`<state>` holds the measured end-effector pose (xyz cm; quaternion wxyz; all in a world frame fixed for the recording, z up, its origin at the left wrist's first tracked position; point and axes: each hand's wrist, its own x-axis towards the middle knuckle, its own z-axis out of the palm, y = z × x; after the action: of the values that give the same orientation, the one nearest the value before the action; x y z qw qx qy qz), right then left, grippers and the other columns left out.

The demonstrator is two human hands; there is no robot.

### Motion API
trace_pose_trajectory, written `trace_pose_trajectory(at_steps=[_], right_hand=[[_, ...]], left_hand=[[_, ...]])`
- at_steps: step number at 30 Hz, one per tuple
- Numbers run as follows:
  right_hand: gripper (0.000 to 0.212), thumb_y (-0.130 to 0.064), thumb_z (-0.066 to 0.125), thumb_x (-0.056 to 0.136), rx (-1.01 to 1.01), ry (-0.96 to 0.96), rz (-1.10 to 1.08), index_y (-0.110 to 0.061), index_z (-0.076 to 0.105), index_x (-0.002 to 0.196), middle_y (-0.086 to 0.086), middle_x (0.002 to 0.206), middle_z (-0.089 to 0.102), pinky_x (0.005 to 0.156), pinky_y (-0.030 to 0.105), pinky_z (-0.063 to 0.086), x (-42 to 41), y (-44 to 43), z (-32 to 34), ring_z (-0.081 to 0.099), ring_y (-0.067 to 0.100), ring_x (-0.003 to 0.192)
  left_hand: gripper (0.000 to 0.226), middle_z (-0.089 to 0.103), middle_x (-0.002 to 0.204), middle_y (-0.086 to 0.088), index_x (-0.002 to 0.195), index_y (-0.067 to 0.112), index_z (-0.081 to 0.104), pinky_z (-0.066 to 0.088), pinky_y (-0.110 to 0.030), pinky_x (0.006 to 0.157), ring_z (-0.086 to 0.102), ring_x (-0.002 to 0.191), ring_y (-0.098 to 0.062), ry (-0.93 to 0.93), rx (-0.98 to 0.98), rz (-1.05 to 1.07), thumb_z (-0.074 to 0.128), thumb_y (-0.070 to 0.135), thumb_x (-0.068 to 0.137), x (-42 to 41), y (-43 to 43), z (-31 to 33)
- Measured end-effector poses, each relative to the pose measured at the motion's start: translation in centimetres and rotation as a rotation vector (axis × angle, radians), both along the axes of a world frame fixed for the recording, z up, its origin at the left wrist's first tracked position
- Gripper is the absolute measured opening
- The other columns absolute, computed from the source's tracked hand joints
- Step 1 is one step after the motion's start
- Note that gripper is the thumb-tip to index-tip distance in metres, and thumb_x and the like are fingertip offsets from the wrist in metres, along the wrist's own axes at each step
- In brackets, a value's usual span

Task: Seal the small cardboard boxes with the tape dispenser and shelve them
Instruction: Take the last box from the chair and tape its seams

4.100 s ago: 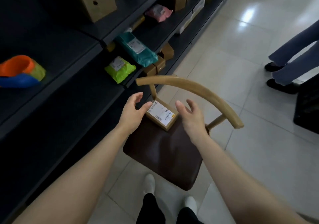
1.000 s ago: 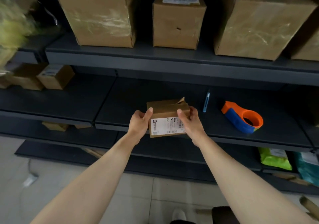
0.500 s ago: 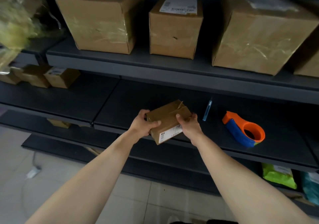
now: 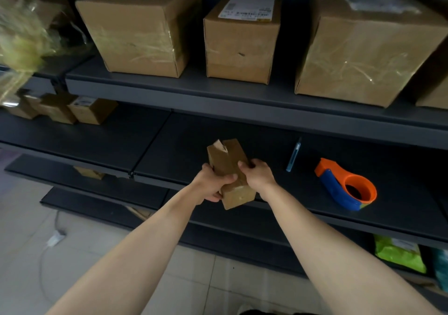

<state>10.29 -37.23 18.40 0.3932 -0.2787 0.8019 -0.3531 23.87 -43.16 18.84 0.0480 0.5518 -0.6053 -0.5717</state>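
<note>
We see left hand (image 4: 210, 185) and right hand (image 4: 257, 174) both gripping small brown cardboard box (image 4: 231, 172), fingers wrapped round it, above front edge of dark grey metal shelf (image 4: 242, 149). Box tilted, far-end flap ajar; contents not visible. Orange-and-blue tape dispenser (image 4: 347, 185) lies on shelf, right of box, apart.

A small brown cardboard box (image 4: 231, 174) is held tilted on end over the front edge of the dark middle shelf (image 4: 169, 154), its far end flaps loose and unsealed. An orange-and-blue tape dispenser (image 4: 346, 185) lies on that shelf, well to the right.
</note>
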Motion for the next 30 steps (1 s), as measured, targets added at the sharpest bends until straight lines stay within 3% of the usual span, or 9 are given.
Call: trace_pose_trajectory(at_steps=[7, 10, 13, 17, 21, 26, 30], right_hand=[[0.06, -0.046, 0.05, 0.095, 0.03, 0.046, 0.074, -0.014, 0.037, 0.144, 0.009, 0.14, 0.046, 0.096, 0.04, 0.049, -0.7, -0.5, 0.4, 0.053, 0.027, 0.12], [0.06, -0.048, 0.05, 0.094, 0.038, 0.056, 0.093, -0.014, 0.04, 0.143, 0.009, 0.137, 0.05, 0.093, 0.037, 0.05, -1.1, -0.6, 0.3, 0.055, 0.026, 0.117], [0.06, -0.046, 0.051, 0.094, 0.035, 0.041, 0.108, -0.015, 0.039, 0.144, 0.008, 0.137, 0.05, 0.091, 0.034, 0.049, -1.3, -0.5, 0.2, 0.055, 0.026, 0.118], [0.056, -0.044, 0.052, 0.094, 0.027, 0.036, 0.123, -0.017, 0.042, 0.142, 0.007, 0.134, 0.054, 0.091, 0.034, 0.05, -1.4, -0.9, -0.1, 0.057, 0.025, 0.115], [0.054, -0.045, 0.051, 0.094, 0.036, 0.05, 0.166, -0.017, 0.046, 0.139, 0.007, 0.131, 0.056, 0.09, 0.033, 0.05, -1.8, -1.2, -0.3, 0.058, 0.023, 0.115], [0.051, -0.04, 0.052, 0.096, 0.035, 0.046, 0.192, -0.018, 0.044, 0.141, 0.006, 0.136, 0.052, 0.089, 0.03, 0.046, -2.1, -1.5, 0.1, 0.054, 0.023, 0.12], [0.047, -0.037, 0.05, 0.097, 0.046, 0.072, 0.245, -0.017, 0.046, 0.14, 0.006, 0.136, 0.052, 0.089, 0.029, 0.046, -2.5, -1.9, 0.5, 0.054, 0.023, 0.121]], left_hand=[[0.09, 0.061, 0.12, -0.014, 0.137, 0.02, 0.023, 0.06, -0.038, 0.073, 0.071, 0.084, -0.026, 0.047, 0.115, 0.058, 0.077, 0.052, 0.072, -0.3, 0.3, -0.1], [0.095, 0.051, 0.133, -0.01, 0.144, 0.02, 0.018, 0.058, -0.038, 0.076, 0.063, 0.104, -0.025, 0.064, 0.062, 0.173, 0.076, 0.049, 0.074, -0.5, -0.5, 0.3], [0.098, 0.035, 0.145, -0.008, 0.149, 0.018, 0.019, 0.047, -0.047, 0.097, 0.047, 0.124, -0.03, 0.063, -0.084, 0.283, 0.077, 0.045, 0.074, -1.0, -2.5, 0.5], [0.077, 0.055, 0.125, -0.008, 0.142, 0.017, 0.036, 0.05, -0.044, 0.093, 0.056, 0.111, -0.026, 0.13, 0.003, 0.309, 0.078, 0.025, 0.077, -1.5, -3.8, 0.8], [0.06, 0.06, 0.116, -0.006, 0.131, 0.015, 0.049, 0.052, -0.041, 0.079, 0.057, 0.102, -0.022, 0.174, 0.066, 0.373, 0.077, 0.022, 0.079, -0.8, -4.5, 0.4], [0.05, 0.062, 0.116, -0.008, 0.121, 0.014, 0.059, 0.052, -0.048, 0.09, 0.058, 0.11, -0.025, 0.227, 0.161, 0.433, 0.079, 0.022, 0.077, 0.3, -4.8, 0.2], [0.044, 0.057, 0.108, -0.005, 0.11, 0.011, 0.054, 0.046, -0.055, 0.096, 0.054, 0.106, -0.024, 0.18, 0.177, 0.5, 0.08, 0.021, 0.076, -0.1, -4.5, 0.4]])
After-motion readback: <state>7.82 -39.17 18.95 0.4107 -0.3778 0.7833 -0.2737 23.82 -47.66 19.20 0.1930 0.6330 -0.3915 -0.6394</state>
